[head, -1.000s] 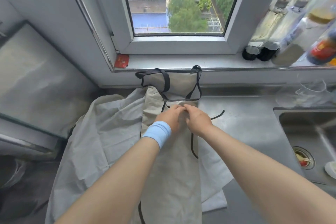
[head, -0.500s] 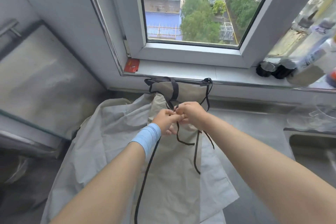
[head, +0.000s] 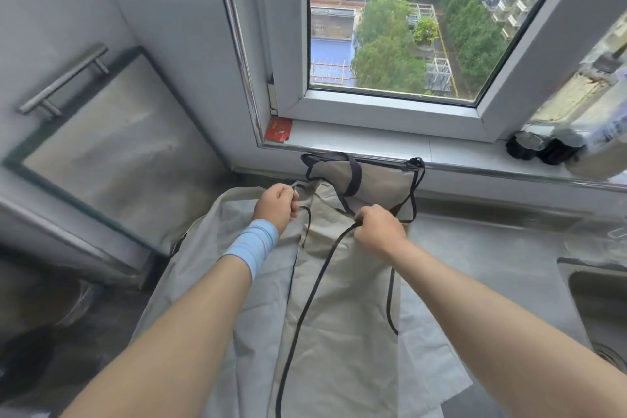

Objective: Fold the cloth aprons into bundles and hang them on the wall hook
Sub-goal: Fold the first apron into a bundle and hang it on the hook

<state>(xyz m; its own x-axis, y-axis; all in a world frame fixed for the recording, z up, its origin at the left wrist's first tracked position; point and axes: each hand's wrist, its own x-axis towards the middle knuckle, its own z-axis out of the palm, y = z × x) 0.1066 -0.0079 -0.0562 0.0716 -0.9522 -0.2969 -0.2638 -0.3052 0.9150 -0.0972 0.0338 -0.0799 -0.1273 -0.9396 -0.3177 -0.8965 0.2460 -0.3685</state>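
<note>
Head view. A steel tabletop (head: 481, 248) is running beneath a window (head: 390, 44), with a sink (head: 597, 295) at the right edge and bottles (head: 543, 149) standing on the sill (head: 373, 141).

The apron (head: 339, 332), folded lengthwise into a narrow strip, is lying on the tabletop over a paler cloth (head: 220, 214). Its bib end is leaning against the wall under the sill. This is keeping the whole length flat and within reach.

The left hand (head: 276, 205) is curling closed round one black tie (head: 308, 219) at the strip's left edge. The right hand (head: 380, 229) is likewise gripping the other tie (head: 315, 285) in a fist; that tie's long free end is trailing down the strip toward the person.

The hands are standing apart, one at each side of the strip, so the ties are being kept separate. Judged from this, the ties are being freed for wrapping round the bundle.

The neck loop (head: 354, 176) is lying across the bib, untouched. The apron is not yet forming a bundle. No wall hook is showing in this view.
</note>
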